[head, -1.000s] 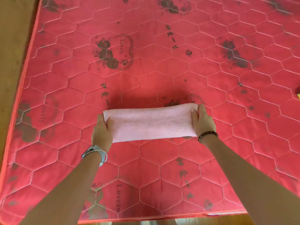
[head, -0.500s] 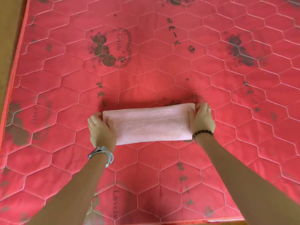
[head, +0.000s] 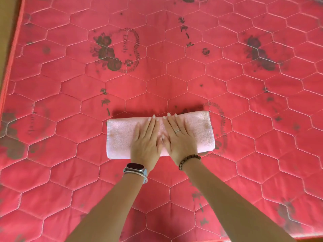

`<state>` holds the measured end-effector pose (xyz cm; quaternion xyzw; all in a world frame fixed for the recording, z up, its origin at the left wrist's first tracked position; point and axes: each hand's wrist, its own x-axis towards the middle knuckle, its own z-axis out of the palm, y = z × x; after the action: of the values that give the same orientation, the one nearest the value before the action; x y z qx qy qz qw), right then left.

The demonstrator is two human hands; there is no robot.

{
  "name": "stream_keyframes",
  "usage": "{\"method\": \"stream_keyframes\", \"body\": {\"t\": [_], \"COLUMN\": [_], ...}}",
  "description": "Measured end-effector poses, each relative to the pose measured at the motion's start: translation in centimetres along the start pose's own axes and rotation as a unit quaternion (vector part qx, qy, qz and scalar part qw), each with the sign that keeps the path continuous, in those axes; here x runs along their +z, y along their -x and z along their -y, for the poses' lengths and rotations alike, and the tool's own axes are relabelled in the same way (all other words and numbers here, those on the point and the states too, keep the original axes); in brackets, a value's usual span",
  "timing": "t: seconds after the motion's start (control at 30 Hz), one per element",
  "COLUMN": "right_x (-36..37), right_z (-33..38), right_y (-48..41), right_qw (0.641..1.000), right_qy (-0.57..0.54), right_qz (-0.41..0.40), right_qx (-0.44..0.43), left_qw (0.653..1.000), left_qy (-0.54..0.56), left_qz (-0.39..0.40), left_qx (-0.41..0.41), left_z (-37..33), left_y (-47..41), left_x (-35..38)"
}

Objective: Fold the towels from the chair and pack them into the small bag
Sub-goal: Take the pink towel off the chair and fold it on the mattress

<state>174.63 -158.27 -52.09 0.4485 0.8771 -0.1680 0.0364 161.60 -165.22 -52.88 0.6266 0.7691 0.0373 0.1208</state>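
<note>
On the red quilted mattress the pink towel lies as a long folded strip. The left grip and right grip press its centre side by side — flat, fingers straight, grasping nothing — smoothing the fold. The next move is likely to be folding end over end, which needs fresh holds at the ends. Half a second ago each pinched one end.

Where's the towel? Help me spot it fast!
Look at the big red quilted mattress with hexagon stitching and dark flower prints. Near its middle, the left hand and right hand lie flat, side by side, on a folded towel. It is the only pale pink, plain thing there.
</note>
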Motion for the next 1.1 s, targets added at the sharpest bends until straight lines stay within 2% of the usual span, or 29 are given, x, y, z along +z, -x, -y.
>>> {"method": "stream_keyframes", "body": {"t": [0.13, 0.23, 0.33, 0.47, 0.63, 0.87, 0.97, 1.03, 1.1], "right_x": [-0.7, -1.3, -1.4, -1.2, -1.5, -1.5, -1.9, -2.7, -3.9], "right_z": [0.0, -1.7, -4.1, -4.9, -5.8, -6.8, -6.6, -6.4, -5.7], "right_y": [-0.1, 0.4, 1.3, 1.6, 2.5, 3.2, 3.1, 3.1, 3.2], "right_qw": [1.000, 0.996, 0.991, 0.992, 0.983, 0.987, 0.987, 0.984, 0.976], "right_qy": [0.002, 0.009, 0.020, 0.022, -0.003, -0.010, -0.021, -0.050, -0.115], "right_qz": [-0.008, -0.044, -0.049, -0.041, -0.052, -0.030, -0.023, -0.033, -0.067], "right_qx": [0.010, 0.075, 0.125, 0.114, 0.174, 0.157, 0.159, 0.169, 0.172], "left_qw": [1.000, 0.998, 0.999, 0.999, 0.993, 0.994, 0.971, 0.931, 0.895], "left_qy": [0.018, 0.037, 0.024, 0.021, 0.032, 0.085, 0.203, 0.304, 0.354], "left_qz": [0.003, -0.016, -0.001, 0.005, -0.028, -0.001, -0.041, -0.064, -0.073], "left_qx": [-0.009, -0.040, -0.041, -0.026, -0.111, -0.071, -0.121, -0.192, -0.262], "left_z": [-0.1, 1.5, 4.0, 4.7, 5.7, 7.7, 7.8, 7.7, 7.7], "left_y": [-0.4, 0.0, 1.0, 1.1, 2.1, 2.3, 2.7, 3.5, 4.2], "left_x": [-1.1, -2.2, -1.9, -1.4, -1.7, -1.3, -1.8, -2.1, -2.7]}}
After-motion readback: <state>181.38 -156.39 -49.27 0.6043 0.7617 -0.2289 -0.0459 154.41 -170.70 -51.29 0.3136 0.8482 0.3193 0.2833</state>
